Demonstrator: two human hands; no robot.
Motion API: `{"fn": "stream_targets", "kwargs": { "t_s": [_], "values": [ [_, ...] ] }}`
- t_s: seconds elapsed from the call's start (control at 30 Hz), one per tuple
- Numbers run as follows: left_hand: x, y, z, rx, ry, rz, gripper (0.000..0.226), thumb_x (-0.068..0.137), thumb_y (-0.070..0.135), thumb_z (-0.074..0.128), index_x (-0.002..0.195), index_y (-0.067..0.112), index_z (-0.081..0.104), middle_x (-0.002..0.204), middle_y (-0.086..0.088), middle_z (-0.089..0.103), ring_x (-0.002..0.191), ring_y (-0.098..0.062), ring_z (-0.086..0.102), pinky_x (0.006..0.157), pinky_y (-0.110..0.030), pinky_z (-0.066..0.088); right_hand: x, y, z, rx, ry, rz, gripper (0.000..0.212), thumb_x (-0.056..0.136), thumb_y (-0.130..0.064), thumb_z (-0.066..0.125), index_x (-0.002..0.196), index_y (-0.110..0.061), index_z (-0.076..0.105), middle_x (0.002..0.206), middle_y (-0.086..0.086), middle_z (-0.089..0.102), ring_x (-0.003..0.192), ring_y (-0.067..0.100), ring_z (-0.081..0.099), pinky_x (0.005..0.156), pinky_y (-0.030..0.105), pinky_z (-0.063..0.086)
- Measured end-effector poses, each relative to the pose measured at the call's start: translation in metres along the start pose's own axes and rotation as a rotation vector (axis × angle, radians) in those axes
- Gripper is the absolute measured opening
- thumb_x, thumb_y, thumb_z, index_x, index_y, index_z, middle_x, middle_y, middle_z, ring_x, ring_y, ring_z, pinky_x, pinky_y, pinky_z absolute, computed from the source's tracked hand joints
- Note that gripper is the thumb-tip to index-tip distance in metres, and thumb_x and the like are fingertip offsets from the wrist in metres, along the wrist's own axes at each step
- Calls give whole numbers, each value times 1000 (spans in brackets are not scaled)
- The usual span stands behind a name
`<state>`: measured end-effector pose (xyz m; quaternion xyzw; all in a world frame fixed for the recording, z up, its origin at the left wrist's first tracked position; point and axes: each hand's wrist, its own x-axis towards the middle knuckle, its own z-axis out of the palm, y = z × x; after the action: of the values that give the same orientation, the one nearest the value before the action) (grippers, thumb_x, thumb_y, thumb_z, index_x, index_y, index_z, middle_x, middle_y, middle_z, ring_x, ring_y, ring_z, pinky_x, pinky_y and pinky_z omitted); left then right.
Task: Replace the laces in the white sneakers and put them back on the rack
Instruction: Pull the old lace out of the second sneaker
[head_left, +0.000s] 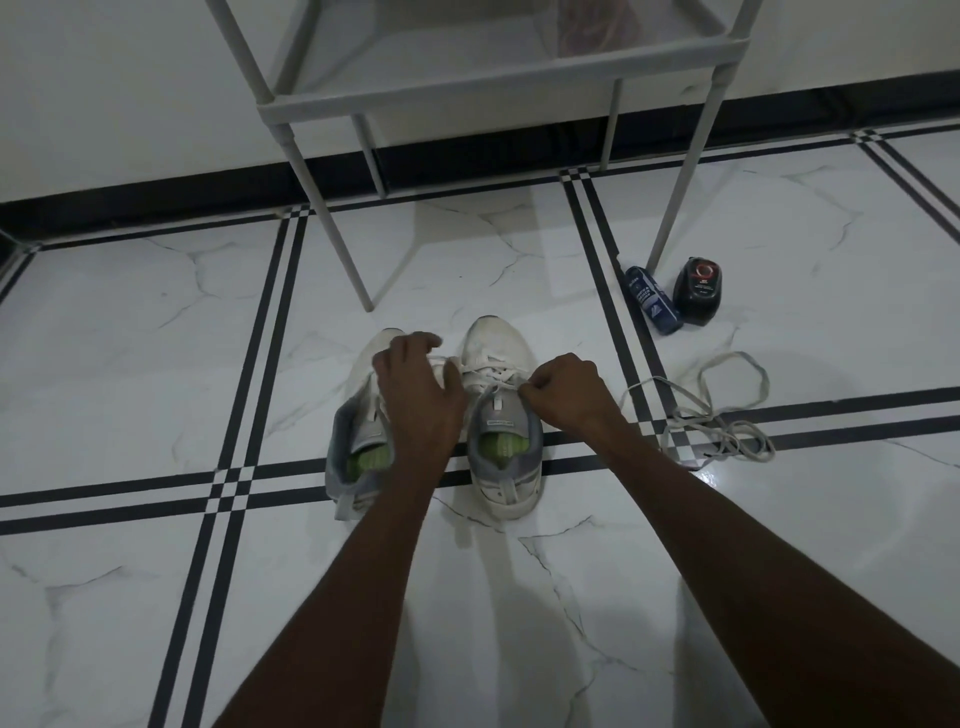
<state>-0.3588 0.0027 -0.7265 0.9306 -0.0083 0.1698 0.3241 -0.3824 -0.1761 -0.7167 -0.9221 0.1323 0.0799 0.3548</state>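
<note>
Right hand (563, 392): narrow grip, fingertips pinched on a lace end at the top eyelets of the right sneaker (500, 415). Left hand (415, 389): fingers spread and loosely curled over the gap between the two shoes, thumb side touching the laces of the right sneaker; can't tell if it actually holds a strand.

Both sneakers sit side by side on the floor (156, 322), toes toward the rack (467, 78), heels toward the person. Left sneaker (358, 441) is mostly hidden under the left forearm; its lacing state isn't readable. Right sneaker looks laced up through the upper eyelets.

A loose lace pile (722, 415) lies on the floor to the right, well apart from the shoes. Two dark shoe-care items (675, 299) stand near the rack's right front leg.

My read: finishing or tensioning the top of the right sneaker's lacing. To do it well:
- pin the tongue flat with the left hand so it doesn't bunch
- pull slack row by row from toe upward, not just at the top
- match both free ends in length before tying
- keep the lace flat, no twist through the eyelets

Rack shelf directly ahead looks free for the pair.
</note>
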Motion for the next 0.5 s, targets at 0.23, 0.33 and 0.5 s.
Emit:
{"fn": "stream_targets", "kwargs": {
  "t_s": [0.23,0.33,0.5],
  "values": [
    [-16,19,29,170,-348,341,14,88,14,63,97,13,73,117,-1,64,117,-30,44,92,-43,42,0,2,-2,-14,-32,-27,30,86,-35,65,80,-9,78,77,9,75,73,22,69,75,36,58],
    [-12,19,21,88,-220,247,10,89,17,61,92,13,70,104,-3,66,105,-26,51,83,-41,42,0,4,-3,-12,-34,-18,30,85,-36,65,81,-10,78,77,7,74,74,21,68,75,35,58],
    [16,-6,-11,-72,253,-388,10,90,17,61,93,8,65,99,-12,65,97,-29,57,77,-30,37,-1,2,-4,3,2,-4,27,83,-30,66,74,-7,76,72,8,73,71,21,68,67,33,58]
  ]
}}
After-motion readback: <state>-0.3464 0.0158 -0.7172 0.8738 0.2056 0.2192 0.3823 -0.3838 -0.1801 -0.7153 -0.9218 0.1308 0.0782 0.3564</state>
